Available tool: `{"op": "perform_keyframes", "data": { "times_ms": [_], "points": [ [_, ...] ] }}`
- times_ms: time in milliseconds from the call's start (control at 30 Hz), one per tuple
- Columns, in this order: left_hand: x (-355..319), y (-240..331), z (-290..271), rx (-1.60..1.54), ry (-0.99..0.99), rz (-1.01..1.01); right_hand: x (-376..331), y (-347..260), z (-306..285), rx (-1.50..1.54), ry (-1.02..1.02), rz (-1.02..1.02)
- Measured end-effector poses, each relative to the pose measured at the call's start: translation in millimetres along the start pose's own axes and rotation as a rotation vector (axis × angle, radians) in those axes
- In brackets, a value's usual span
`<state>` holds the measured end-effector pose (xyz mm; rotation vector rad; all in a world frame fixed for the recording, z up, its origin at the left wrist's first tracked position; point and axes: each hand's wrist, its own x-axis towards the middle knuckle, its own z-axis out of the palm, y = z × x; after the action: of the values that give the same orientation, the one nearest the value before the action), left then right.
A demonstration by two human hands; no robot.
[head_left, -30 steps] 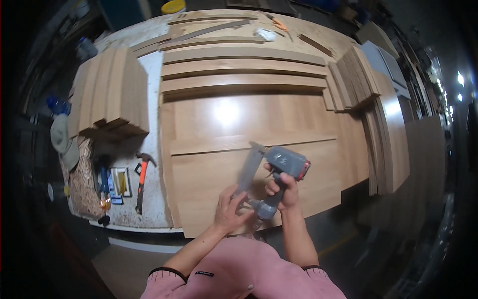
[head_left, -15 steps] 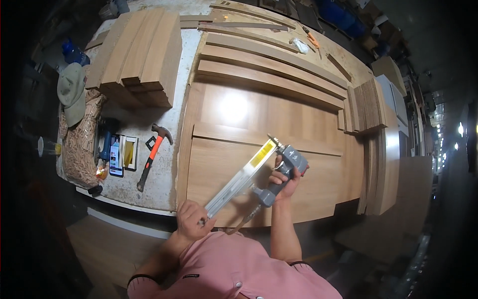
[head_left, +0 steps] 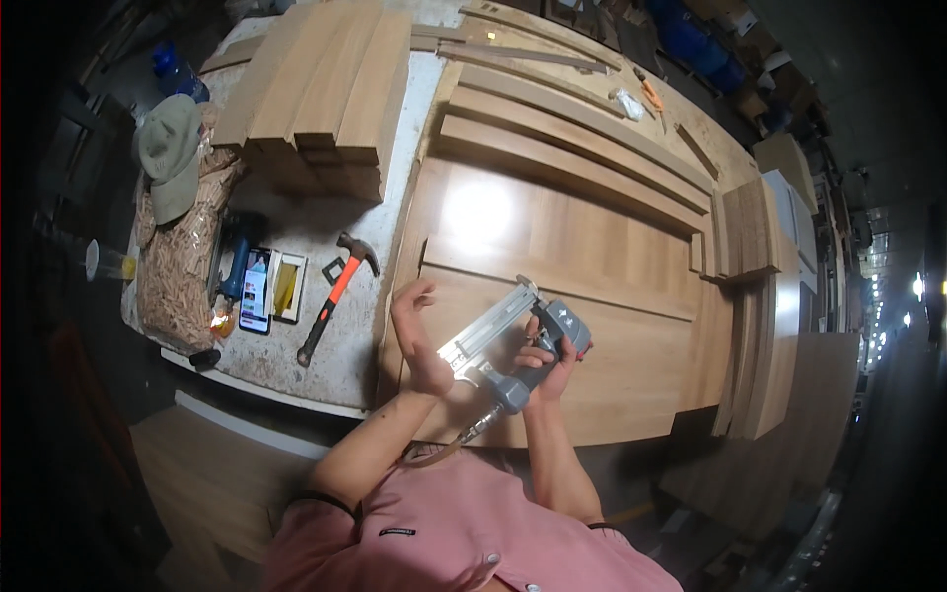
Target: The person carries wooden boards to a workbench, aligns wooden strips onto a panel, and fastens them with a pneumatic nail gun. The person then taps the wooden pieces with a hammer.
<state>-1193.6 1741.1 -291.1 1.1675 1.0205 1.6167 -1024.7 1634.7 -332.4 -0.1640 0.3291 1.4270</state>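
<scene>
In my right hand (head_left: 554, 365) is a grey air nail gun (head_left: 562, 331), with my fingers wrapped round its handle. Its long silver magazine (head_left: 488, 331) slants down toward my left hand (head_left: 419, 340). That hand is open, its fingers raised off the tool and the heel of the palm by the magazine's lower end; whether it touches is hard to tell. An air hose (head_left: 434, 457) runs from the handle's fitting toward my shirt. Beneath the tool lies a wide wood-coloured panel (head_left: 572, 395), with a long strip (head_left: 572, 168) across its far part.
Left of the panel lie a claw hammer (head_left: 335, 301), a phone (head_left: 256, 291) and a small open box (head_left: 288, 286). Behind them stand stacked boards (head_left: 316, 89) and a bag of wooden dowels (head_left: 182, 261) under a cap (head_left: 170, 158). More cut boards (head_left: 750, 232) stand at right.
My left hand has loosened from the magazine's lower end, and its fingers have lifted. The magazine's yellow patch no longer shows. The nail gun stays in my right hand; the whole view has shifted slightly.
</scene>
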Motion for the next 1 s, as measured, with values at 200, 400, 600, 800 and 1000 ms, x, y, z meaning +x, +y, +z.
{"op": "perform_keyframes", "data": {
  "times_ms": [200, 400, 600, 800, 1000],
  "points": [
    [0, 3, -22, 0.103, -0.285, 0.032, -4, -3, 14, -0.017, -0.011, -0.075],
    [-34, -29, -86, 0.194, -0.377, -0.418, -22, -33, 43, -0.457, 0.034, -0.279],
    [-25, -33, -106, 0.627, -0.571, -0.274, -46, -59, 70, -1.171, 0.346, -0.322],
    [29, -73, -100, 0.879, -0.601, -0.051, -33, -19, 89, -2.147, 0.191, -0.439],
    [86, -74, -67, 0.864, -0.647, -0.028, -29, -10, 24, -2.596, 0.163, -0.34]
  ]
}}
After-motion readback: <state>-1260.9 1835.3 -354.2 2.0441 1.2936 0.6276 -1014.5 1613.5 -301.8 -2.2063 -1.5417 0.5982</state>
